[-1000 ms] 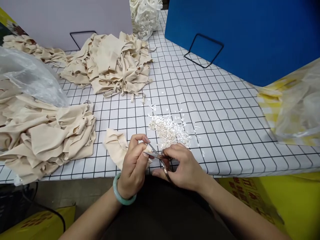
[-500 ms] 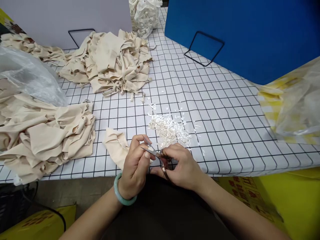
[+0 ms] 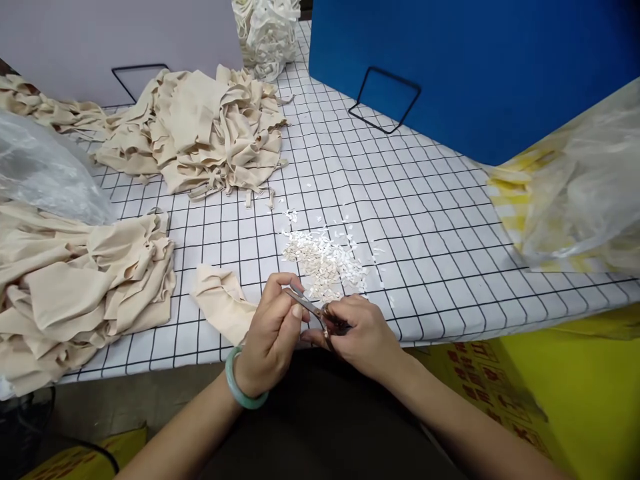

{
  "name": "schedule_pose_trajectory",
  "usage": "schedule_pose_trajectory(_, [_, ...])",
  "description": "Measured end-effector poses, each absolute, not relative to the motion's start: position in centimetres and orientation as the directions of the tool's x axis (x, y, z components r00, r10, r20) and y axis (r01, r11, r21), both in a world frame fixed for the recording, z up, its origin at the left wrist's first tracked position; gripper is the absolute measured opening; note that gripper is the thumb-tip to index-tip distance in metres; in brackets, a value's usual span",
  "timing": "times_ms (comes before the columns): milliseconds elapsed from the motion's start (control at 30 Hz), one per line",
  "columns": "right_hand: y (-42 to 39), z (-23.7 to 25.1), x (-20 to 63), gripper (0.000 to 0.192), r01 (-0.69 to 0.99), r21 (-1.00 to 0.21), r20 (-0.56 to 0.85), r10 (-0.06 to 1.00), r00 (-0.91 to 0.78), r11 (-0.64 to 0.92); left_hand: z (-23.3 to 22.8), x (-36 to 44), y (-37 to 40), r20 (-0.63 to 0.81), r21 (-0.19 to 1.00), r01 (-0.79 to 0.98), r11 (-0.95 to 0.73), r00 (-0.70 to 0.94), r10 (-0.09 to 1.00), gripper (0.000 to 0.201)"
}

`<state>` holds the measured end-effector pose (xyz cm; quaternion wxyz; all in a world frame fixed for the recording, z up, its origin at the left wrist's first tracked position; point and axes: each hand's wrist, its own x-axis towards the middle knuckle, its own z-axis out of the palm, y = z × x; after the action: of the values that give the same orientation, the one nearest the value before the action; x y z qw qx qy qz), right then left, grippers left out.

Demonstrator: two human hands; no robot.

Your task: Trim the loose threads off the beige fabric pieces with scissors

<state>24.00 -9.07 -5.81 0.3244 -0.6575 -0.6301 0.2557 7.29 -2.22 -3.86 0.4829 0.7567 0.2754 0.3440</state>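
My right hand (image 3: 363,333) grips a small pair of scissors (image 3: 311,308) by its handles. The blades point left and lie against the fingertips of my left hand (image 3: 275,330), which wears a green bangle (image 3: 237,383). My left fingers are closed on a beige fabric piece (image 3: 220,300), whose loose end spreads on the table to the left; the pinched part is mostly hidden. Just beyond both hands is a heap of tiny white and beige clippings (image 3: 327,263).
Beige fabric pieces form one pile (image 3: 85,273) at left and another (image 3: 200,127) farther back. Clear plastic bags lie at left (image 3: 50,167) and right (image 3: 585,200). A blue board (image 3: 475,73) and a pale board (image 3: 115,40) stand on the checked tablecloth (image 3: 415,227).
The whole view has shifted, so the table's things sit farther left. The scissor blades, spread apart before, now look closer together. Both hands keep nearly the same position.
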Motion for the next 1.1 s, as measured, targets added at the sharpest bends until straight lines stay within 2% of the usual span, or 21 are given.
schedule_pose_trajectory(167, [-10.0,-6.1,25.0,0.06,0.636,-0.766,0.02,0.985,0.171,-0.095,-4.2,8.1,-2.6,0.234,0.926,0.073,-0.369,0.655,0.718,0.026])
schedule_pose_trajectory(233, [-10.2,-5.8,25.7,0.053,0.578,-0.802,-0.032,0.978,0.207,-0.148,-3.4,7.7,-2.6,0.213,0.941,0.048,-0.334,0.683,0.699,0.027])
schedule_pose_trajectory(333, [-9.5,-5.3,26.6,0.043,0.447,-0.888,-0.027,0.982,0.189,-0.111,-0.3,5.5,-1.3,0.111,0.98,0.035,-0.196,0.721,0.684,0.03])
schedule_pose_trajectory(400, [-8.1,-4.9,26.6,0.044,0.377,-0.924,0.005,0.988,0.155,-0.055,2.7,2.9,0.4,0.051,0.994,0.038,-0.107,0.689,0.723,0.032])
schedule_pose_trajectory(467, [-6.3,-4.5,25.8,0.041,0.356,-0.933,0.011,0.987,0.157,-0.046,5.4,-0.3,2.6,0.056,0.989,0.072,-0.128,0.625,0.779,0.035])
schedule_pose_trajectory(533, [-4.4,-4.4,24.6,0.039,0.344,-0.937,0.005,0.982,0.189,-0.061,6.9,-3.4,4.9,0.093,0.958,0.178,-0.223,0.544,0.834,0.035])
schedule_pose_trajectory(600, [-2.5,-4.4,22.9,0.036,0.311,-0.947,-0.021,0.981,0.192,-0.081,6.8,-6.0,6.7,0.071,0.911,0.334,-0.24,0.448,0.891,0.029])
schedule_pose_trajectory(700, [-0.1,-4.6,19.9,0.034,0.296,-0.947,-0.096,0.99,0.108,-0.124,4.3,-8.4,8.4,0.008,0.679,0.715,-0.165,0.218,0.976,0.024])
schedule_pose_trajectory(767, [0.9,-4.8,17.5,0.033,0.338,-0.93,-0.145,0.989,0.026,-0.145,2.3,-9.3,9.0,0.048,0.506,0.854,-0.123,0.114,0.992,0.026])
schedule_pose_trajectory(800, [1.3,-4.9,16.3,0.032,0.375,-0.916,-0.158,0.987,-0.019,-0.139,1.5,-9.6,9.2,0.079,0.482,0.867,-0.129,0.104,0.991,0.026])
schedule_pose_trajectory(900, [2.2,-5.6,13.4,0.02,0.518,-0.855,-0.114,0.985,-0.132,-0.03,0.3,-9.9,8.9,0.222,0.508,0.843,-0.177,0.071,0.973,0.014])
schedule_pose_trajectory(967, [2.8,-6.0,12.7,0.015,0.572,-0.82,-0.077,0.985,-0.157,0.028,0.0,-9.4,7.7,0.393,0.529,0.815,-0.237,0.013,0.92,0.004])
schedule_pose_trajectory(1000, [3.1,-6.1,12.8,0.014,0.58,-0.814,-0.072,0.988,-0.138,0.022,-0.1,-8.9,6.6,0.479,0.516,0.806,-0.291,0.01,0.878,0.006])
schedule_pose_trajectory(1067, [3.6,-6.1,13.7,0.012,0.579,-0.815,-0.071,0.996,-0.06,-0.024,-0.9,-7.6,3.7,0.543,0.459,0.792,-0.402,0.108,0.833,0.004])
schedule_pose_trajectory(1100, [3.8,-5.9,14.4,0.012,0.581,-0.813,-0.058,0.998,-0.015,-0.039,-1.4,-7.0,2.0,0.481,0.45,0.771,-0.451,0.216,0.85,0.01])
